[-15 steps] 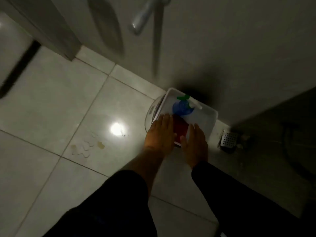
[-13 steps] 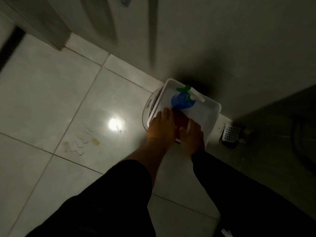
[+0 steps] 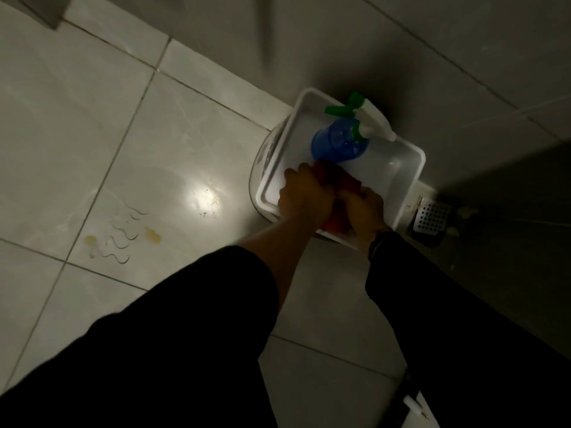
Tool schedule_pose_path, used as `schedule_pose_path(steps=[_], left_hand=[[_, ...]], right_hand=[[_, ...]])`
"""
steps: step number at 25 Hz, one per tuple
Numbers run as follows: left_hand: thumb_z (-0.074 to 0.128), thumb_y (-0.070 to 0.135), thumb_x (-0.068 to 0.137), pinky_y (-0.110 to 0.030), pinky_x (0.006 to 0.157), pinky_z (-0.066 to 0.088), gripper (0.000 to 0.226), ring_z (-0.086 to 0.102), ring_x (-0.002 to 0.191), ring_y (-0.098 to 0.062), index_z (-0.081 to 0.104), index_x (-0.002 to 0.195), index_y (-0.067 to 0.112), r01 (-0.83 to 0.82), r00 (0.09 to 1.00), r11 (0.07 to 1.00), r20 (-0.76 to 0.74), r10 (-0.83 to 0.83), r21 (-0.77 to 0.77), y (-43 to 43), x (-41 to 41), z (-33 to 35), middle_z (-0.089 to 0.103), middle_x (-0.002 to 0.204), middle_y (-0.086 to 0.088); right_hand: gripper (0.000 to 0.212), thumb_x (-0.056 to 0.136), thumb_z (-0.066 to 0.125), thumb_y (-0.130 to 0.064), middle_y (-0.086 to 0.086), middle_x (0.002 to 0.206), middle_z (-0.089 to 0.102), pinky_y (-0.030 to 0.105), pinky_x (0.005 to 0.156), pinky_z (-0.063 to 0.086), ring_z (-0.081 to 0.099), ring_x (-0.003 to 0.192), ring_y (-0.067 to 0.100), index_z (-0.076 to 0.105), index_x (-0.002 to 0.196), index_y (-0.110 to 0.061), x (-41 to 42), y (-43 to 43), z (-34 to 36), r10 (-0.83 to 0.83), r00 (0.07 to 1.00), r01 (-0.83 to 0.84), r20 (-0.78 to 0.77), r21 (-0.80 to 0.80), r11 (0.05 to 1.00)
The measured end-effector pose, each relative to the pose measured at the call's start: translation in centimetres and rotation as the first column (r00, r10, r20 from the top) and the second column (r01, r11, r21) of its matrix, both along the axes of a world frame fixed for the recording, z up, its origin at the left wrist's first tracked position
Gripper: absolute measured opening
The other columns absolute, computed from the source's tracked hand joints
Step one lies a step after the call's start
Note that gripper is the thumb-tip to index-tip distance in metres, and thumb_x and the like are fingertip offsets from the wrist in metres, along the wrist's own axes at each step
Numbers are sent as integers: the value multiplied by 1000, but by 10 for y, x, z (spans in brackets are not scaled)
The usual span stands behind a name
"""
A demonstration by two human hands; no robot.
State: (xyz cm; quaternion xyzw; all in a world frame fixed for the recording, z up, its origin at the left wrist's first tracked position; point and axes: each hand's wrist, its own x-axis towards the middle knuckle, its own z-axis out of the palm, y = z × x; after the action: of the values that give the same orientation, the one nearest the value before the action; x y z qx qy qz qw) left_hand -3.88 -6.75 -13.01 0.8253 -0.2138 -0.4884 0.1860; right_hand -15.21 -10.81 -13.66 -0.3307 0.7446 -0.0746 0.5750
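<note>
Fingers that lay flat 0.6 s ago are now curled: the left hand [image 3: 305, 196] and right hand [image 3: 366, 211] grip the red cloth [image 3: 340, 179], bunched dark and crumpled between them. It sits at the near rim of the white tub [image 3: 387, 168] on the floor [image 3: 154, 149], just beside a blue spray bottle [image 3: 336, 143]. Any label is too dim to read.

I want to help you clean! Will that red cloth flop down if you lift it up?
Probably floppy: the red cloth bunches up where the left hand and right hand grip it. Likely light, though I cannot tell if it is wet. It should not roll.
</note>
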Motion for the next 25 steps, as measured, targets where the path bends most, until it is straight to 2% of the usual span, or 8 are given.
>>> schedule_pose_path(steps=[6, 9, 13, 18, 20, 22, 24, 25], left_hand=[[75, 39, 80, -35, 75, 56, 40, 71, 87, -16, 69, 116, 22, -396, 866, 904, -392, 309, -161, 78, 47, 67, 73, 96, 4], [84, 33, 81, -49, 87, 64, 39, 78, 98, -30, 76, 116, 17, -530, 787, 819, -490, 376, -222, 151, 90, 78, 80, 106, -10], [77, 53, 81, -48, 89, 65, 51, 77, 103, -27, 75, 121, 22, -685, 702, 708, -413, 580, -170, 258, 144, 49, 77, 116, -4], [53, 64, 98, -39, 103, 50, 60, 66, 122, -24, 57, 146, 28, -784, 620, 618, 28, 784, 50, 411, 193, -64, 65, 146, -4], [47, 70, 97, -50, 114, 45, 74, 55, 142, -34, 44, 158, 28, -726, 687, 671, 175, 705, 151, 464, 207, -125, 52, 159, -9], [43, 70, 98, -57, 121, 35, 81, 39, 156, -36, 32, 166, 26, -634, 763, 750, 309, 567, 189, 500, 224, -182, 37, 171, -9], [39, 68, 100, -61, 128, 22, 83, 23, 164, -34, 26, 169, 24, -597, 754, 784, 452, 477, 168, 530, 236, -242, 25, 177, -10], [37, 67, 100, -63, 129, 15, 82, 19, 166, -34, 25, 169, 24, -578, 738, 801, 520, 430, 158, 543, 238, -269, 22, 179, -10]], right_hand=[[37, 95, 66, -5, 23, 131, 78, 47, 101, 64, 76, 118, 39, 77, 129, -13, 37, 37, 92, 119, 968, -147, 219, 115, 983], [24, 88, 74, -21, 14, 118, 86, 36, 73, 71, 86, 99, 27, 88, 108, -24, 80, 82, 122, 139, 907, -252, 398, 248, 935], [28, 100, 67, -27, 9, 123, 85, 35, 73, 73, 84, 106, 25, 82, 124, -25, 160, 151, 88, 265, 870, -395, 416, 266, 879], [40, 112, 56, -22, 20, 137, 77, 47, 81, 71, 80, 104, 29, 62, 151, -14, 260, 233, -28, 565, 747, -639, 352, 142, 756], [40, 112, 55, -12, 24, 138, 73, 47, 87, 70, 77, 101, 23, 60, 152, -12, 300, 256, -84, 742, 626, -753, 240, -64, 655], [48, 107, 55, 0, 20, 144, 68, 26, 102, 63, 73, 103, -3, 52, 155, -2, 337, 266, -134, 860, 507, -806, 56, -323, 496], [58, 102, 53, -2, 15, 155, 60, 20, 120, 48, 66, 127, 1, 44, 160, -3, 365, 272, -197, 927, 306, -863, -218, -473, 174], [63, 100, 53, -6, 15, 161, 55, 34, 130, 41, 57, 144, 19, 42, 162, -5, 376, 277, -224, 922, 165, -879, -351, -477, -24]])
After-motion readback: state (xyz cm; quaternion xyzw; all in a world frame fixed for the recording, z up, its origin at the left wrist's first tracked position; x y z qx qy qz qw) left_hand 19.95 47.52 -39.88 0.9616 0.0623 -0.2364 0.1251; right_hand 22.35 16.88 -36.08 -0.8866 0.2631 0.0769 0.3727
